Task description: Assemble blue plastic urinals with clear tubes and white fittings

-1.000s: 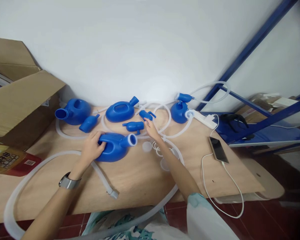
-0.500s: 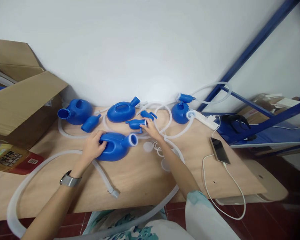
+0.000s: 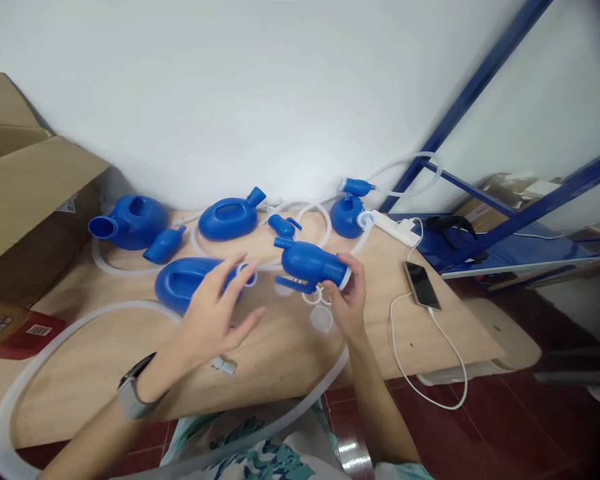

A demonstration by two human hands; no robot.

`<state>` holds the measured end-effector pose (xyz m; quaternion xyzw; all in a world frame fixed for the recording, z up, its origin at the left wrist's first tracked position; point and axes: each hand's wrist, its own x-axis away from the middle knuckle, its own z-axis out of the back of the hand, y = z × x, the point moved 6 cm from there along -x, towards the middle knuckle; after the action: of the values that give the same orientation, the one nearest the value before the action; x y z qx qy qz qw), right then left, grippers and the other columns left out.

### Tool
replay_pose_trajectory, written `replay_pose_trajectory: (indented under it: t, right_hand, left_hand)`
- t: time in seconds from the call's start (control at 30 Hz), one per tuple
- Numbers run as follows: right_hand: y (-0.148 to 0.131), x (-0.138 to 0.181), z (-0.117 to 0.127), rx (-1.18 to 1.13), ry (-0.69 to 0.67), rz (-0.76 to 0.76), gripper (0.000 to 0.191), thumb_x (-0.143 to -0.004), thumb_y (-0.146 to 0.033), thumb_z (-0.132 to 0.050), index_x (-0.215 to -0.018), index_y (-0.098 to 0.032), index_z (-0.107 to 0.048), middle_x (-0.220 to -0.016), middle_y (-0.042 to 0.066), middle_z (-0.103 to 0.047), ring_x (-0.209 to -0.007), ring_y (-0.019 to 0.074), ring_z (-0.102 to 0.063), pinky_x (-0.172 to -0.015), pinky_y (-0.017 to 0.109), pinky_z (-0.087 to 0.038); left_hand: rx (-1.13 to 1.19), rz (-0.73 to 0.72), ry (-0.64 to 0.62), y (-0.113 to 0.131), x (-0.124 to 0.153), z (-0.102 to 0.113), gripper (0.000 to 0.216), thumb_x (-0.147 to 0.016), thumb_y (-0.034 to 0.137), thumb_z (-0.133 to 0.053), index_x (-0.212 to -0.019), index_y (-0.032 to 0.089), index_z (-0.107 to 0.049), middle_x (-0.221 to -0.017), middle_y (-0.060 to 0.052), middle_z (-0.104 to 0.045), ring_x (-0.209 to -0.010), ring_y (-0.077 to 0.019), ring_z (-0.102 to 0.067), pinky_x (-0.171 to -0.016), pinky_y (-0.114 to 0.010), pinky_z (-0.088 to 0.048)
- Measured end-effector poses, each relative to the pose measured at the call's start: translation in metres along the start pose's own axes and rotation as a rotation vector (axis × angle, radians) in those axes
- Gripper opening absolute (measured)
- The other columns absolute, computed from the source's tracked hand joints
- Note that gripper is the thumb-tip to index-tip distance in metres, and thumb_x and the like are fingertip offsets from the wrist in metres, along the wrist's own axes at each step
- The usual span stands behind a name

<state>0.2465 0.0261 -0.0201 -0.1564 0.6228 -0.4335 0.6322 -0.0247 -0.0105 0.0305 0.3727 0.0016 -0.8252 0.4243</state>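
Observation:
My right hand [image 3: 351, 303] holds a blue urinal funnel [image 3: 310, 262] in the air by its white-rimmed end. The funnel's narrow spout and side handle point left. My left hand [image 3: 213, 317] is open, fingers spread, above and in front of a blue urinal bottle [image 3: 176, 280]. That bottle lies on the table with its white-rimmed mouth [image 3: 249, 273] to the right, partly hidden by my fingers. Near my left wrist, a clear hose [image 3: 105, 312] ends in a pale connector [image 3: 225, 366]. White rings [image 3: 312, 296] and a clear disc [image 3: 322, 319] lie below the funnel.
More blue bottles [image 3: 229, 220] and loose blue funnels [image 3: 165, 246] stand along the wall with coiled hoses. An open carton [image 3: 40, 193] is at left. At right are a white power strip [image 3: 397, 230], a phone [image 3: 422, 285] with a cable, and a blue metal rack [image 3: 470, 50].
My right hand has lifted the blue urinal funnel off the table and brought it closer. My left hand has let go of the near bottle and moved right, fingers spread. The view has shifted slightly.

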Motion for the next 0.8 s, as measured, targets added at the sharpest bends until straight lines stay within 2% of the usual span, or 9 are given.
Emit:
replay_pose_trajectory:
  t: [0.07, 0.1, 0.2, 0.27, 0.4, 0.5, 0.57, 0.67, 0.8]
  right_hand:
    - [-0.017, 0.005, -0.002, -0.04, -0.077, 0.061, 0.04, -0.098, -0.047, -0.069, -0.134, -0.035, -0.056, -0.137, 0.008, -0.055, -0.132, 0.0286, -0.057, -0.111, 0.051, -0.052]
    - [-0.025, 0.005, -0.005, -0.052, -0.122, 0.085, 0.04, -0.099, -0.047, -0.069, -0.135, -0.036, -0.056, -0.138, 0.008, -0.055, -0.133, 0.0291, -0.056, -0.112, 0.052, -0.052]
    - [-0.046, -0.008, -0.016, -0.085, -0.211, 0.152, 0.043, -0.1, -0.05, -0.066, -0.139, -0.039, -0.052, -0.14, 0.007, -0.052, -0.135, 0.0295, -0.054, -0.114, 0.053, -0.051]
    - [-0.06, -0.023, -0.025, -0.123, -0.223, 0.21, 0.039, -0.104, -0.055, -0.058, -0.138, -0.038, -0.051, -0.139, 0.006, -0.053, -0.135, 0.0289, -0.054, -0.116, 0.054, -0.048]
    - [-0.077, -0.055, -0.05, -0.209, -0.171, 0.3, 0.038, -0.108, -0.062, -0.039, -0.132, -0.036, -0.052, -0.13, 0.006, -0.058, -0.129, 0.0288, -0.058, -0.118, 0.057, -0.046]
    - [-0.076, -0.069, -0.07, -0.278, -0.131, 0.329, 0.039, -0.108, -0.063, -0.035, -0.134, -0.037, -0.049, -0.131, 0.006, -0.057, -0.127, 0.0288, -0.061, -0.114, 0.057, -0.049]
    - [-0.072, -0.074, -0.082, -0.282, -0.151, 0.364, 0.04, -0.106, -0.065, -0.039, -0.135, -0.038, -0.047, -0.135, 0.006, -0.056, -0.127, 0.0292, -0.062, -0.113, 0.058, -0.051]
    - [-0.065, -0.075, -0.097, -0.258, -0.207, 0.426, 0.052, -0.098, -0.067, -0.058, -0.139, -0.039, -0.046, -0.138, 0.007, -0.056, -0.131, 0.0313, -0.06, -0.114, 0.059, -0.05]
    - [-0.061, -0.076, -0.104, -0.27, -0.218, 0.443, 0.06, -0.093, -0.056, -0.073, -0.144, -0.038, -0.045, -0.146, 0.008, -0.055, -0.138, 0.0325, -0.056, -0.118, 0.062, -0.046]
  left_hand:
    - [0.069, -0.022, -0.014, 0.016, -0.01, -0.01, 0.09, -0.091, 0.046, -0.078, -0.165, 0.036, -0.028, -0.167, -0.017, -0.034, -0.15, -0.0403, -0.045, -0.118, -0.058, -0.047]
    - [0.113, -0.026, -0.023, 0.018, -0.016, -0.012, 0.093, -0.088, 0.049, -0.081, -0.164, 0.037, -0.029, -0.167, -0.017, -0.032, -0.15, -0.0408, -0.045, -0.118, -0.059, -0.047]
    - [0.254, -0.02, -0.014, 0.012, -0.035, -0.008, 0.079, -0.087, 0.053, -0.082, -0.155, 0.035, -0.046, -0.158, -0.015, -0.045, -0.145, -0.0375, -0.051, -0.114, -0.055, -0.052]
    - [0.336, 0.007, 0.03, 0.002, -0.047, 0.002, 0.067, -0.087, 0.051, -0.082, -0.145, 0.032, -0.055, -0.148, -0.013, -0.054, -0.139, -0.035, -0.055, -0.108, -0.051, -0.056]
    - [0.476, 0.036, 0.12, -0.016, -0.066, 0.02, 0.062, -0.082, 0.046, -0.088, -0.136, 0.03, -0.061, -0.138, -0.009, -0.063, -0.134, -0.0328, -0.06, -0.109, -0.048, -0.056]
    - [0.549, 0.047, 0.188, -0.03, -0.072, 0.03, 0.063, -0.075, 0.041, -0.095, -0.129, 0.028, -0.064, -0.133, -0.008, -0.066, -0.133, -0.0332, -0.062, -0.109, -0.049, -0.056]
    - [0.588, 0.056, 0.209, -0.037, -0.073, 0.033, 0.064, -0.072, 0.037, -0.097, -0.126, 0.027, -0.065, -0.131, -0.008, -0.067, -0.131, -0.0332, -0.063, -0.106, -0.049, -0.057]
    - [0.589, 0.103, 0.175, -0.047, -0.072, 0.033, 0.063, -0.072, 0.032, -0.097, -0.125, 0.026, -0.064, -0.133, -0.009, -0.067, -0.13, -0.0316, -0.064, -0.098, -0.042, -0.061]
    - [0.492, 0.218, 0.1, -0.059, -0.071, 0.034, 0.068, -0.066, 0.044, -0.099, -0.125, 0.026, -0.069, -0.129, -0.008, -0.072, -0.115, -0.0292, -0.071, -0.076, -0.03, -0.063]
